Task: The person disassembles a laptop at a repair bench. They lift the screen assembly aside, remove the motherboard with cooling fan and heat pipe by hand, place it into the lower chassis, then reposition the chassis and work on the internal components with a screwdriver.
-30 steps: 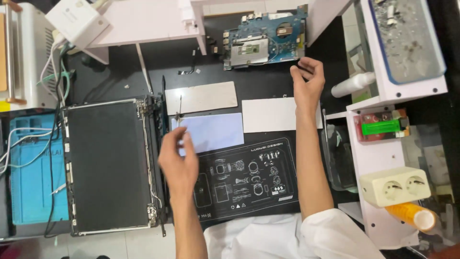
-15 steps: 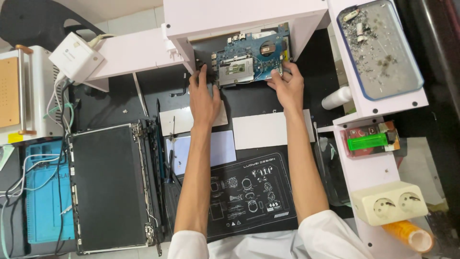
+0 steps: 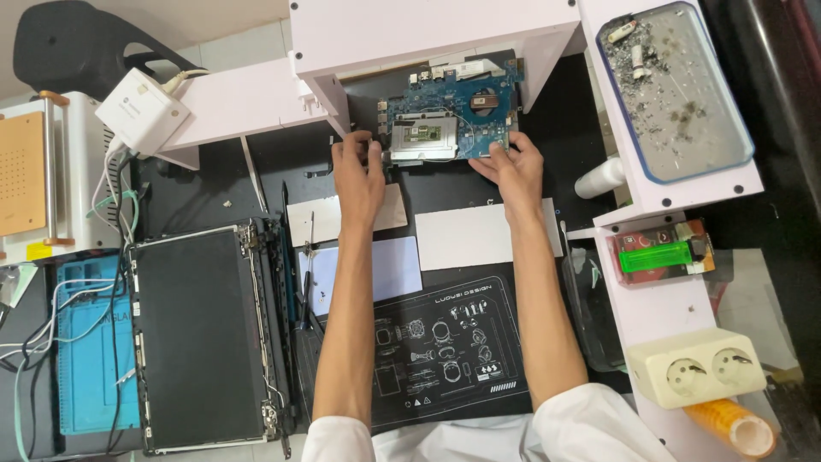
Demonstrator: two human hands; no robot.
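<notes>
On the far left I see a white adapter [image 3: 141, 109], and nearer, a dark laptop screen panel [image 3: 198, 335] lying flat on the table [image 3: 214, 184]. My left hand [image 3: 357, 175] grips the left edge of the circuit board [image 3: 449, 107], fingers curled on it. The board is blue, with a grey metal plate and a round dark chip, lying far under a white shelf [image 3: 428, 30]. My right hand [image 3: 513, 167] pinches its near-right corner. Farther right sits a tray [image 3: 735, 137] of debris.
</notes>
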